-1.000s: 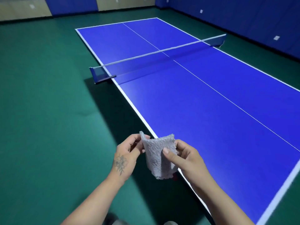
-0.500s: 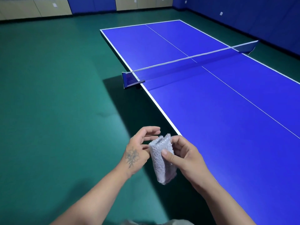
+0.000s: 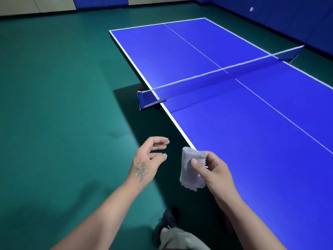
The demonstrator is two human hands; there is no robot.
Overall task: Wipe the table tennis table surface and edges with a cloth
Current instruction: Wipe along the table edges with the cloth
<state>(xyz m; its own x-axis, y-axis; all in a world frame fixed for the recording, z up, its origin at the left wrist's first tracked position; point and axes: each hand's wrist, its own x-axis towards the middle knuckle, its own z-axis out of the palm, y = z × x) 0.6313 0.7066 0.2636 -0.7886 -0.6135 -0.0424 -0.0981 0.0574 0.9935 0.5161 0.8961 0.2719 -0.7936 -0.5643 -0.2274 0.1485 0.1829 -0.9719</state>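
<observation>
Right hand (image 3: pixel 214 170) grip pinching grey cloth (image 3: pixel 191 170), thumb on front, cloth folded and dangling just off near long edge of blue desk (image 3: pixel 252 141), not touching surface. Left hand (image 3: pixel 147 159) grip loose, fingers curled, holding nothing, just beside cloth. Net (image 3: pixel 216 76) across desk further up. Green floor (image 3: pixel 54 105) below.

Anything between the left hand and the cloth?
Nothing: in the head view only green floor shows between the left hand and the cloth.
</observation>
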